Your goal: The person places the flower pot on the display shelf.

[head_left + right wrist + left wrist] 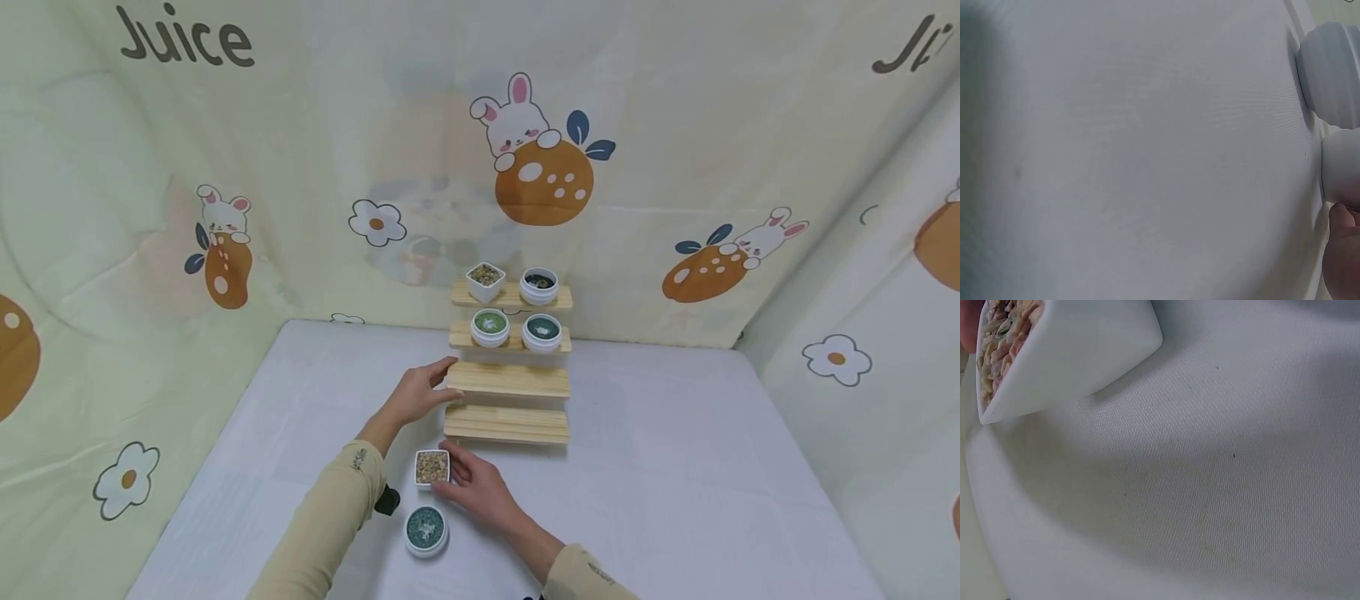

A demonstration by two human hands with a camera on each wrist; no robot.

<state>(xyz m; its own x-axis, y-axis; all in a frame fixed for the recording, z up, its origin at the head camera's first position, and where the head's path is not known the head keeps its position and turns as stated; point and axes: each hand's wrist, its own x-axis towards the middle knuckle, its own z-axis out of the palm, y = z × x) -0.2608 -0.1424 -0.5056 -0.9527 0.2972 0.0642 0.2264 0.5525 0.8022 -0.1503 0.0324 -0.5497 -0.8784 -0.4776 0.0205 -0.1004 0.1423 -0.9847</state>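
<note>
A small white square pot (432, 469) filled with tan gravel stands on the table in front of the stand. My right hand (480, 492) holds it by its right side, thumb at the near corner and fingers at the far one. In the right wrist view, a fingertip (1340, 219) meets the pot's wall. My left hand (415, 395) is at the left end of the stepped wooden stand (510, 379), thumb and fingers spread apart beside its second-lowest step. Nearer the front, a round white pot (426, 532) with dark green filling sits on the table.
On the stand's top step are a square pot (485, 282) with gravel and a round pot (538, 286) with dark filling. Below them stand two round pots, one light green (490, 327), one dark green (542, 332). A printed cloth (637, 167) hangs behind the white table (675, 467).
</note>
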